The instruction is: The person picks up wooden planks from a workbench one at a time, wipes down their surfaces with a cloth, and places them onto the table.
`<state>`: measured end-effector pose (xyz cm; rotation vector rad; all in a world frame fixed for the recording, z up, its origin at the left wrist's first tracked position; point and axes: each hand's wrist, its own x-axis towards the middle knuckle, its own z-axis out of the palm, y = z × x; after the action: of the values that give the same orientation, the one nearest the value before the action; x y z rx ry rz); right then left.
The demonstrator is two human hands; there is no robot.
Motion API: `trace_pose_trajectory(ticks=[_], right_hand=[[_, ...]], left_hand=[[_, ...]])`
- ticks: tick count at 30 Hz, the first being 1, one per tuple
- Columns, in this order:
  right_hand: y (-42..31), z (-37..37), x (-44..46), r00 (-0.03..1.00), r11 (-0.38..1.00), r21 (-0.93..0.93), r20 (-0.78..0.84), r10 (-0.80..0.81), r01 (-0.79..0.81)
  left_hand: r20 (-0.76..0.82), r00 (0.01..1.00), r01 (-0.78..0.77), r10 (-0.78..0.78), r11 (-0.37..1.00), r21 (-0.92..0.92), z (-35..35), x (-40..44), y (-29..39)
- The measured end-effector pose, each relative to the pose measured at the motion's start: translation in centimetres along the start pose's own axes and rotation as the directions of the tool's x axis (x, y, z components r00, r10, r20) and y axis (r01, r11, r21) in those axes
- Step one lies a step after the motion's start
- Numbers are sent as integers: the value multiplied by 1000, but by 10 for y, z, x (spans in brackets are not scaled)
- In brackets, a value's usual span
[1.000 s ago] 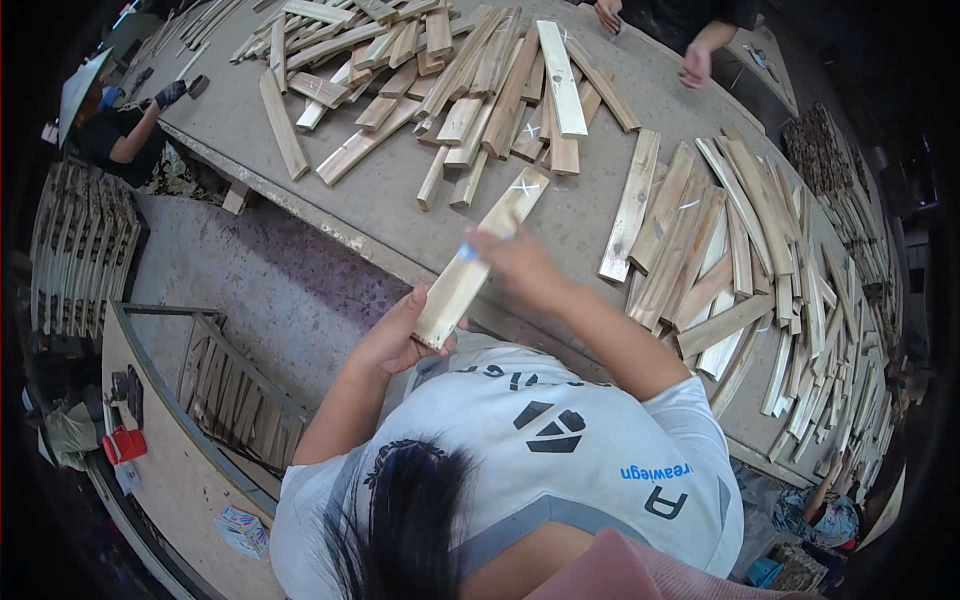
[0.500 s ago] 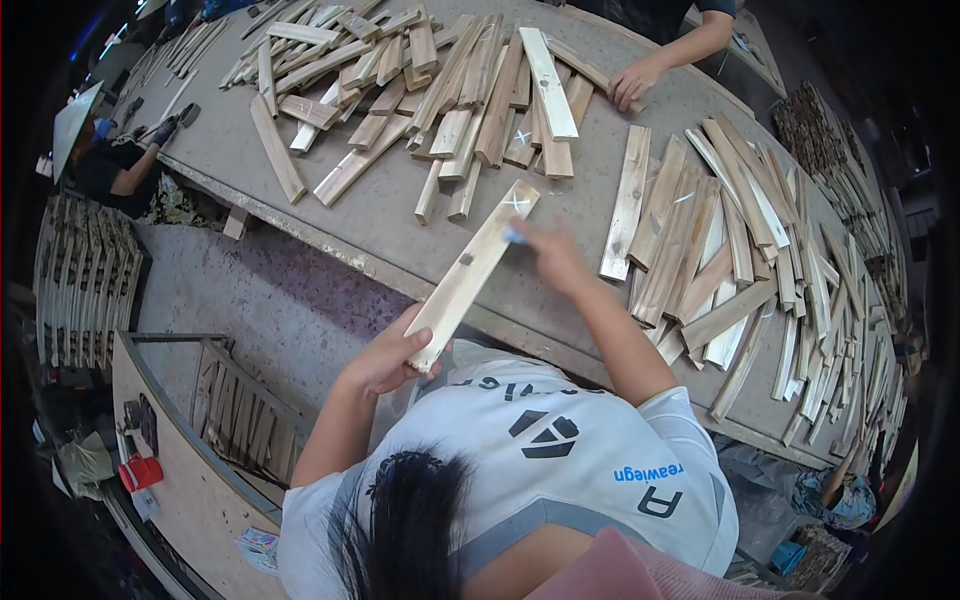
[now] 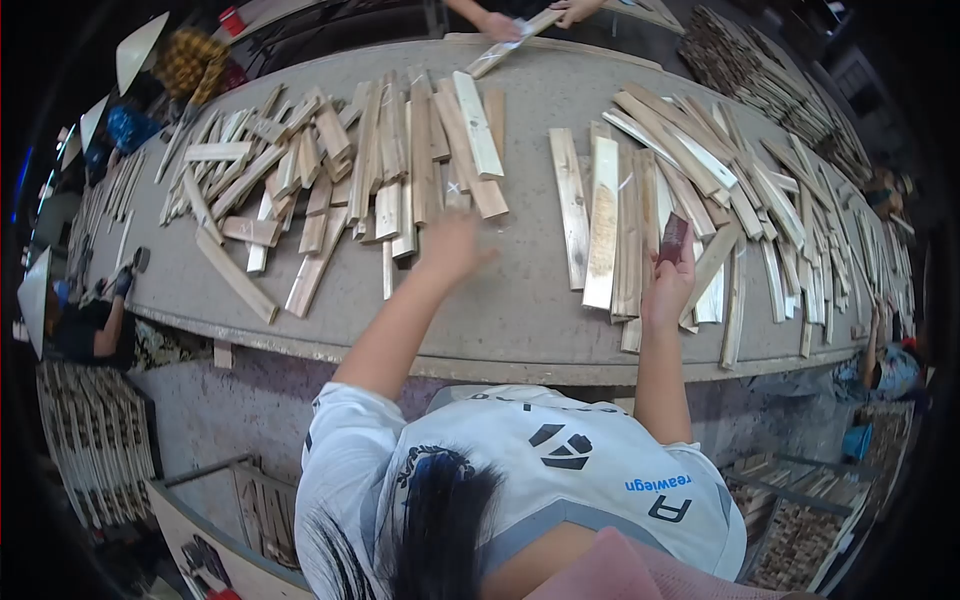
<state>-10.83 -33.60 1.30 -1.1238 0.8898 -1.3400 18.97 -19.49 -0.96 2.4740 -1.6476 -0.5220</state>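
At the left edge of the frame, a dark tool (image 3: 141,259) is held over the table edge by a co-worker's gloved hand (image 3: 124,281). From upper left to centre, a loose pile of wooden slats (image 3: 390,130) is spread on the worktable (image 3: 520,310), most ends being turned towards the near side, presumably so that single pieces can be picked out easily. At its right end, a pale slat (image 3: 478,125) is laid across others.

Just below, the left hand (image 3: 452,248) is stretched palm down by a slat marked with a white cross (image 3: 456,192). Its thumb is held apart from the fingers, but the fingertips are blurred; whether any wood is gripped or touched cannot be told. At top centre, another slat (image 3: 515,43) is held by a co-worker's hands.

Right of centre, a slat with a rough brown patch (image 3: 602,225) is laid beside others, nearly parallel. Over that group, a small dark red pad (image 3: 673,238) is pinched upright in the right hand (image 3: 667,290), closed around its lower end, apparently kept clear of the wood while the other arm is extended. Farther right, more slats (image 3: 790,225) are fanned out.
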Motion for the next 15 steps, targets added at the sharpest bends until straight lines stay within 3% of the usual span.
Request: trace_pose_trajectory(ticks=[1, 3, 4, 6, 7, 9, 10, 12, 13, 14, 15], right_hand=[[3, -6, -5, 1000, 994, -105, 25, -18, 21], [2, -10, -21, 1000, 993, -119, -18, -4, 1], [7, -15, -28, 1000, 993, -118, -7, 18, -19], [17, -21, -41, 999, 990, -134, -10, 33, -34], [20, -23, -48, 999, 991, -131, -18, 31, -34], [24, -26, -57, 996, 983, -156, 1, 94, -93], [26, -25, -60, 996, 985, -151, 5, 89, -87], [29, -23, -67, 995, 979, -176, -23, 96, -98], [31, -22, -68, 995, 980, -172, -26, 101, -104], [33, -23, -69, 999, 945, -327, 34, 16, -4], [35, -25, -69, 993, 878, -468, 106, -57, 100]], left_hand=[[-346, 937, 139, -39, 953, 270, 10, 15, -14], [-516, 852, 305, -86, 883, 357, 37, 56, -64], [-511, 857, 284, -67, 888, 361, 53, 77, -85], [-456, 861, 387, -226, 873, 297, 76, 105, -112], [-456, 863, 381, -218, 874, 302, 61, 95, -104], [-88, 965, 260, -249, 954, 152, -5, 46, -70], [-96, 964, 262, -249, 953, 153, -23, 26, -70], [-65, 985, 130, -159, 937, -324, -45, -15, -85], [-62, 985, 132, -160, 939, -318, -46, -31, -97], [137, 974, 207, -179, 473, -856, -46, -46, -109], [298, 953, 275, -63, -238, -931, -43, -61, -119]])
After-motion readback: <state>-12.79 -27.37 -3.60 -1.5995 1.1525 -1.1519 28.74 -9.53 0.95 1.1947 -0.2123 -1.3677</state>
